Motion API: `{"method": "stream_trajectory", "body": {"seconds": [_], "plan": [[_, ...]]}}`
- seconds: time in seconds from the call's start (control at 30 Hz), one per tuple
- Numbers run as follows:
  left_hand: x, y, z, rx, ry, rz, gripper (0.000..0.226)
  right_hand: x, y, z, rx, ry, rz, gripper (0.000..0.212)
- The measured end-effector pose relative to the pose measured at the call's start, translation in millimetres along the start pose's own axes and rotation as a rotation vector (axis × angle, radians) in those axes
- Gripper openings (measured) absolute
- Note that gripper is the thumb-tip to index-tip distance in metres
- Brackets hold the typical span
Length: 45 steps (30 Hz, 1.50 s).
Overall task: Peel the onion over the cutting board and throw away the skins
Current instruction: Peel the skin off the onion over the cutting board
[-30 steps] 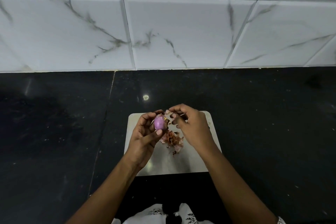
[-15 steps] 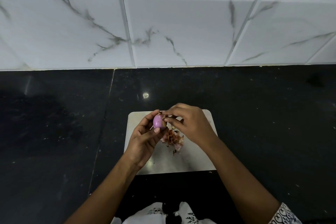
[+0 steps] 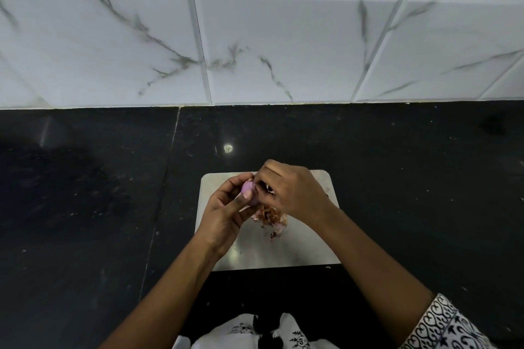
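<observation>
A small purple onion (image 3: 249, 189) is held above the pale cutting board (image 3: 306, 249) by my left hand (image 3: 226, 215), thumb across its front. My right hand (image 3: 292, 193) is closed over the onion's right side, fingertips pinching at its skin; the pinched spot is hidden by the fingers. A heap of brown and pink onion skins (image 3: 270, 218) lies on the board just below both hands.
The board sits on a black stone counter (image 3: 411, 193) with a seam running down its left part. A white marble-patterned tiled wall (image 3: 269, 45) stands behind. My patterned white clothing (image 3: 442, 326) shows at the bottom edge.
My right hand has closed in leftwards onto the onion, covering more of it. My left hand has kept the onion in about the same spot over the board.
</observation>
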<state>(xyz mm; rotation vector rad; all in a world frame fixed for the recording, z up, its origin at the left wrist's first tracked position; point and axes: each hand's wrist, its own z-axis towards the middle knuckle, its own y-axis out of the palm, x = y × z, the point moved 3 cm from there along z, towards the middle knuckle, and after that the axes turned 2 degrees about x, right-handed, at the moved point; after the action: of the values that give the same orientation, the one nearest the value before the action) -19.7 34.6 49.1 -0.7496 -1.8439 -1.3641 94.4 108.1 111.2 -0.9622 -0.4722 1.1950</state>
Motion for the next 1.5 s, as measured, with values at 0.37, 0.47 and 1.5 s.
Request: {"method": "stream_trajectory", "body": {"seconds": [0.37, 0.47, 1.5], "plan": [[3, 1, -1, -0.056, 0.051, -0.250, 0.070, 29, 7, -17, -0.061, 0.763, 0.468, 0.005], [1, -3, -1, -0.038, 0.014, -0.283, 0.077, 26, 8, -26, -0.072, 0.773, 0.427, 0.008], [-4, -2, 2, 0.195, -0.016, -0.092, 0.084, 6, -3, 6, -0.254, 0.480, 0.357, 0.010]]}}
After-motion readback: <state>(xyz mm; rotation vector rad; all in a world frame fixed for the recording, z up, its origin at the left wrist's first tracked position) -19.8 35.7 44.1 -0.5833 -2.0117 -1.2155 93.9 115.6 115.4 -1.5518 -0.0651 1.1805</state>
